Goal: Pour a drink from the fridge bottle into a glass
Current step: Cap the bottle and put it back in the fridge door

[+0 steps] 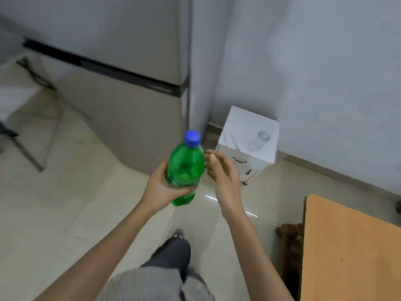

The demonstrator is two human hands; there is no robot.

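A green plastic bottle [186, 168] with a blue cap [192, 138] is held upright in front of me, its cap on. My left hand [161, 187] grips its lower body from the left. My right hand [223, 172] hovers just to the right of the bottle, fingers apart, holding nothing. A clear empty glass [261, 140] stands upright on a small white cabinet [243, 124] beyond the hands, against the wall. The fridge [130, 61] stands to the left, both doors closed.
A wooden table [351, 246] fills the lower right, with a dark wooden chair [289, 235] beside it. A folding metal stand [43, 101] is on the tiled floor at the left. My leg and foot [173, 250] are below the hands.
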